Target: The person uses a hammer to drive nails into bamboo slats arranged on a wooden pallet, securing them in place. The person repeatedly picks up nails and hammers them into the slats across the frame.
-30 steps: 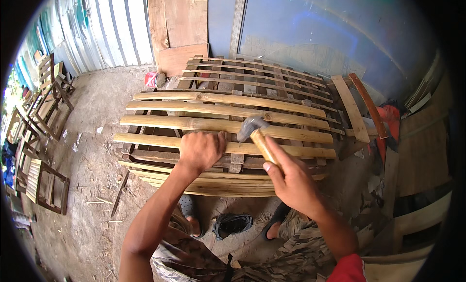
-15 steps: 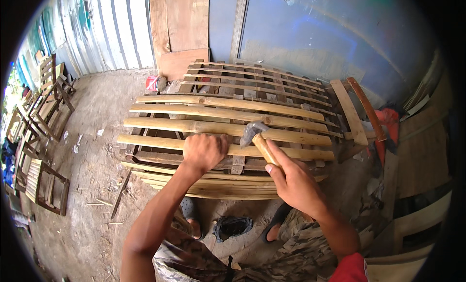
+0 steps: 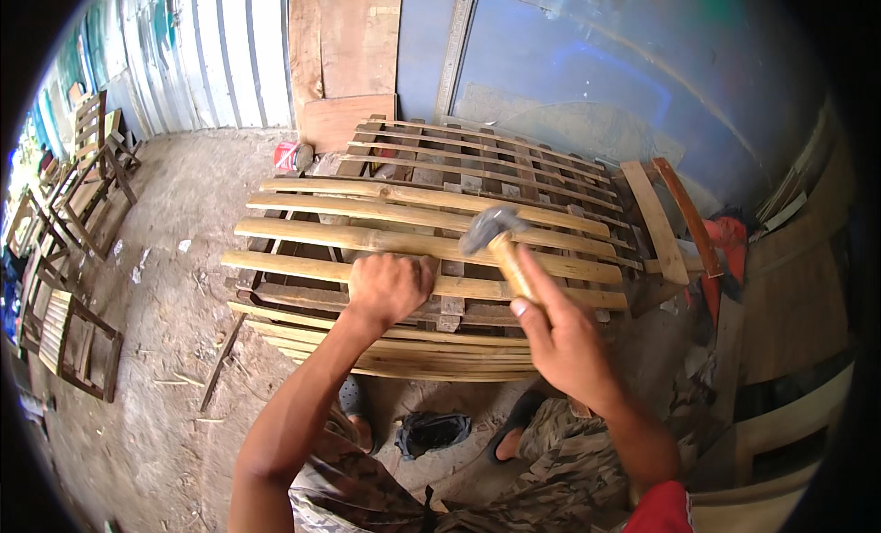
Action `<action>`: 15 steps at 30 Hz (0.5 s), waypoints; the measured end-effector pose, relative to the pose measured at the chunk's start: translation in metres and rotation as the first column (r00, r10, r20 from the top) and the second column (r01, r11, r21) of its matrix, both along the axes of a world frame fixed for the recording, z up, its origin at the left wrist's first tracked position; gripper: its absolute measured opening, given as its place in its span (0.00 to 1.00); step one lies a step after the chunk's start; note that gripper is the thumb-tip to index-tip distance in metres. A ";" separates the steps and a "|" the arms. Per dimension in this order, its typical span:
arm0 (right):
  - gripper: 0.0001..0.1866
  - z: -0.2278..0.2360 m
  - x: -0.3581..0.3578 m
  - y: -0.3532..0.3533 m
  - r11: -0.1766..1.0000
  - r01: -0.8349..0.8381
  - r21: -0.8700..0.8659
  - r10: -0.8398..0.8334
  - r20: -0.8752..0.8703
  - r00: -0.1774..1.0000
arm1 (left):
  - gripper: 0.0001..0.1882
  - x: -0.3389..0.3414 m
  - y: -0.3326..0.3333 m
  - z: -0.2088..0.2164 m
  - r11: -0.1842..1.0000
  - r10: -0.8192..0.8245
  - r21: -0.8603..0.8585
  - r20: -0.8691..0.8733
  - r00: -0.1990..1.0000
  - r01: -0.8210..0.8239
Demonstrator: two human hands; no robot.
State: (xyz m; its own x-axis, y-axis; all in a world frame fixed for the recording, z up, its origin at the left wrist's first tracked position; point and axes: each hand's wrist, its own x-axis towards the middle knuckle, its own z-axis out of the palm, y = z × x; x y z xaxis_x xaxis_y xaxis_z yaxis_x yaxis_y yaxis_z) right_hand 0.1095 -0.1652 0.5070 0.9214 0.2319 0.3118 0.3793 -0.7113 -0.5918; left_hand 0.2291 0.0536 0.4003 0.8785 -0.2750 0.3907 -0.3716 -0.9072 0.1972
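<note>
My left hand (image 3: 390, 287) is closed in a fist on a split bamboo slat (image 3: 289, 264). Its fingertips are hidden, so what they pinch, if anything, does not show. In my right hand (image 3: 571, 342) is a hammer (image 3: 510, 265), gripped by its pale wooden handle, the index finger stretched along it. The grey hammer head hangs just right of my left fist, over the slats, slightly blurred. Several bamboo slats lie spaced apart across a dark wooden slatted frame (image 3: 312, 299). More bamboo strips (image 3: 395, 360) sit close together along its near side.
Another slatted section (image 3: 486, 148) extends toward the blue wall (image 3: 560, 65). At right stand a plank (image 3: 653, 223) and a reddish-brown wooden piece (image 3: 688, 216). Wooden chairs (image 3: 81, 345) are at left. A black bag (image 3: 431, 434) lies between my feet; a loose stick (image 3: 223, 363) is on the floor.
The hammer head has risen slightly and swung a little to the right, with my right hand tilting along. My left fist stays on the slat.
</note>
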 end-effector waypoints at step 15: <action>0.30 -0.043 0.001 0.001 0.991 0.065 0.115 -0.085 0.178 0.980 | 0.27 -0.001 -0.006 0.008 1.000 0.020 0.018 -0.099 0.995 -0.018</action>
State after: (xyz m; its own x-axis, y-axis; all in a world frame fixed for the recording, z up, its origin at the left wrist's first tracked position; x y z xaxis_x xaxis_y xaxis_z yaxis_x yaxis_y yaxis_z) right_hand 0.1103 -0.1647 0.4636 0.8606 0.1201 0.4949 0.4354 -0.6776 -0.5927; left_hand 0.2278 0.0480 0.4088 0.9177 -0.2636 0.2973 -0.3337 -0.9175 0.2166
